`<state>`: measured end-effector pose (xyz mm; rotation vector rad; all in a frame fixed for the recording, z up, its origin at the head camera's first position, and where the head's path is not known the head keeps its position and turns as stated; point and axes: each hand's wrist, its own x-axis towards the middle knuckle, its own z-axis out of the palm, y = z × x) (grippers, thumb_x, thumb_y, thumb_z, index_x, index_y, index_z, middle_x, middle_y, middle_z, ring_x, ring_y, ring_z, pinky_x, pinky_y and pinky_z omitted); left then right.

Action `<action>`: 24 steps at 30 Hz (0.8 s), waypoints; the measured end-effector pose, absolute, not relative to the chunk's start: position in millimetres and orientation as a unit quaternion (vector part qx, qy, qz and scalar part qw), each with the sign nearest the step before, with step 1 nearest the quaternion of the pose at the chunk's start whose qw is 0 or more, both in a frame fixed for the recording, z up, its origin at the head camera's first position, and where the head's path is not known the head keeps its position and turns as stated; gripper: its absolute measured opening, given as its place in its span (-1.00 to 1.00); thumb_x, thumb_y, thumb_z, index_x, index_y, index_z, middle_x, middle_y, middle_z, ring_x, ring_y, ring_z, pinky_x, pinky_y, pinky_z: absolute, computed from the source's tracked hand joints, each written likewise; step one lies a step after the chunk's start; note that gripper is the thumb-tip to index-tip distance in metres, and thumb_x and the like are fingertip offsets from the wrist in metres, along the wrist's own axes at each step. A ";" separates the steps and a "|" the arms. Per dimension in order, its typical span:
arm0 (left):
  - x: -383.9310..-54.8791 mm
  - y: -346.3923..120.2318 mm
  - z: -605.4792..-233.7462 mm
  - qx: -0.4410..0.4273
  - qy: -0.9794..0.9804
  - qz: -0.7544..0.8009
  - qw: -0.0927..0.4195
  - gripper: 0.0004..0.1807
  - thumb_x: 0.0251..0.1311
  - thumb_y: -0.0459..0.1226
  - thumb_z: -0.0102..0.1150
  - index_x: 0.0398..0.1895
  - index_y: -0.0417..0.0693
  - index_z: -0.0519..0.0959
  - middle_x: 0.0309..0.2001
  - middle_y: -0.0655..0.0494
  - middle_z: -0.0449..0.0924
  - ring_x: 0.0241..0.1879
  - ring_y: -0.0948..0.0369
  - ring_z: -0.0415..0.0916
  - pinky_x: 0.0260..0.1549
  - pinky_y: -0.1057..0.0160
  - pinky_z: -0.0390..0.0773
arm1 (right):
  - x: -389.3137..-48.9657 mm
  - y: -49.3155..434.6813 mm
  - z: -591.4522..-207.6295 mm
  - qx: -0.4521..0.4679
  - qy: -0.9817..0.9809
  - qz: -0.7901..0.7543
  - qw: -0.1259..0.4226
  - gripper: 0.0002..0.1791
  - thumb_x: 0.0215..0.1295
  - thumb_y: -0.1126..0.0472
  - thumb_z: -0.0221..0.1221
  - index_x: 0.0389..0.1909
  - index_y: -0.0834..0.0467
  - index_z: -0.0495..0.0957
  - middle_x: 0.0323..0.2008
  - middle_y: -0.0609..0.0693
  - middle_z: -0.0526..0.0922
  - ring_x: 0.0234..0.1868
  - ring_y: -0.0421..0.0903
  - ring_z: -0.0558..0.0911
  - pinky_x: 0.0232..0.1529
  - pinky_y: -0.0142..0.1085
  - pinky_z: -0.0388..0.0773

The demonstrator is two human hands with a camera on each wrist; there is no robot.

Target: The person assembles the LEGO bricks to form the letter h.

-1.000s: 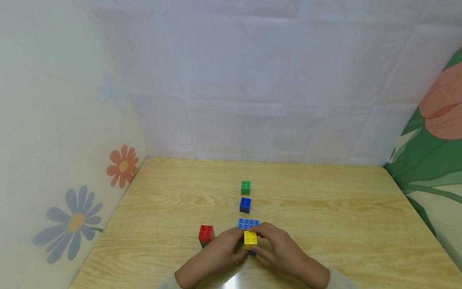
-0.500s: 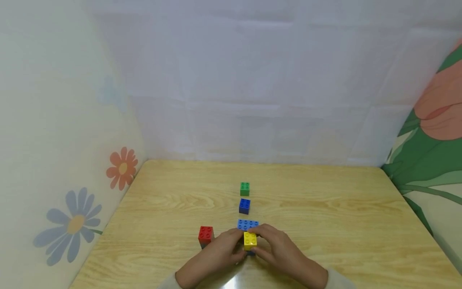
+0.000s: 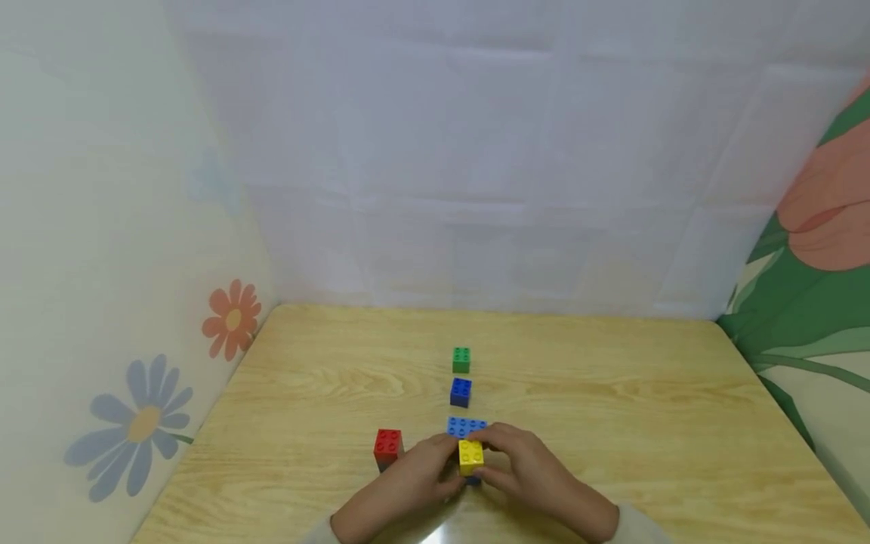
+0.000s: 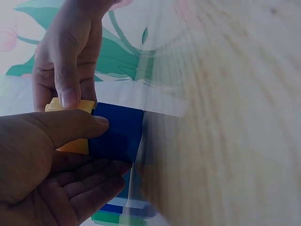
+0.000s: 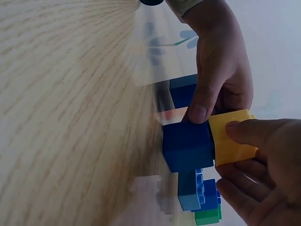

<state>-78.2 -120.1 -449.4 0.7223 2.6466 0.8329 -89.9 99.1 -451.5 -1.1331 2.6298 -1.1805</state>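
Comparing the head view with the last second, I log almost no change at the yellow brick (image 3: 471, 457): it keeps its place between the two hands, and the whole scene sits only slightly lower, which I put down to camera tilt. Reading: the joining work is being held steady rather than advanced.

Fingers: the left hand (image 3: 428, 468) pinches the lower blue brick (image 5: 188, 146), thumb on one face, fingers at the opposite side. The right hand (image 3: 526, 468) grips the yellow brick between thumb and fingers. The yellow brick sits atop the lower blue brick; from the right wrist I see a thin dark line at their seam, so I judge the fit not quite tight. Whether the lower blue brick touches the table (image 3: 612, 393), I cannot tell.

Around the yellow brick: just beyond it, the pale blue brick (image 3: 465, 427); farther out, the small blue brick (image 3: 461, 391), then the green brick (image 3: 461, 359). To its left, the red brick (image 3: 388, 442) stands on a darker piece (image 3: 389, 464), partly hidden by the left hand.

Materials: bricks look like hard, smooth plastic with round studs; yellow is square-topped, pale blue oblong. Table: wood-grained, glossy enough for glare. Behind it hangs a creased white sheet (image 3: 476, 151).
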 end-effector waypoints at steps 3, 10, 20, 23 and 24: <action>-79.0 -120.5 -450.2 0.248 0.916 0.284 0.135 -0.56 0.21 -0.15 0.29 0.13 -0.05 0.51 0.03 0.15 0.57 0.04 0.24 0.51 -0.01 0.23 0.57 | -89.8 98.3 -452.3 -0.369 0.848 -0.381 0.009 -0.58 0.26 0.07 0.30 0.13 0.01 0.54 -0.05 -0.20 0.61 -0.08 -0.20 0.61 -0.06 -0.26 0.61; -79.7 -121.3 -449.8 0.254 0.917 0.280 0.129 -0.56 0.21 -0.15 0.29 0.13 -0.06 0.51 0.04 0.14 0.57 0.06 0.22 0.51 0.01 0.22 0.56 | -87.3 98.1 -453.6 -0.371 0.847 -0.381 -0.002 -0.56 0.26 0.09 0.30 0.16 -0.02 0.52 0.01 -0.23 0.60 0.02 -0.24 0.58 0.04 -0.26 0.57; -80.7 -122.9 -451.3 0.243 0.911 0.297 0.149 -0.59 0.21 -0.13 0.28 0.11 0.02 0.52 -0.02 0.24 0.56 0.00 0.31 0.50 -0.03 0.24 0.57 | -91.9 97.3 -454.4 -0.386 0.835 -0.392 -0.003 -0.58 0.23 0.09 0.33 0.11 0.01 0.56 -0.05 -0.21 0.62 -0.06 -0.27 0.60 -0.04 -0.30 0.60; -80.7 -122.2 -452.6 0.236 0.907 0.307 0.165 -0.59 0.24 -0.11 0.26 0.14 0.08 0.51 0.00 0.30 0.54 0.02 0.33 0.48 -0.01 0.24 0.56 | -92.9 98.4 -453.3 -0.381 0.837 -0.393 0.016 -0.59 0.22 0.09 0.33 0.10 0.02 0.57 -0.07 -0.22 0.62 -0.07 -0.29 0.60 -0.06 -0.29 0.61; -80.8 -122.0 -453.0 0.237 0.906 0.308 0.165 -0.59 0.24 -0.10 0.25 0.14 0.09 0.51 0.01 0.31 0.54 0.03 0.34 0.47 -0.01 0.23 0.56 | -93.1 98.9 -452.9 -0.379 0.838 -0.392 0.022 -0.59 0.22 0.09 0.33 0.10 0.01 0.57 -0.07 -0.23 0.62 -0.06 -0.29 0.59 -0.06 -0.29 0.61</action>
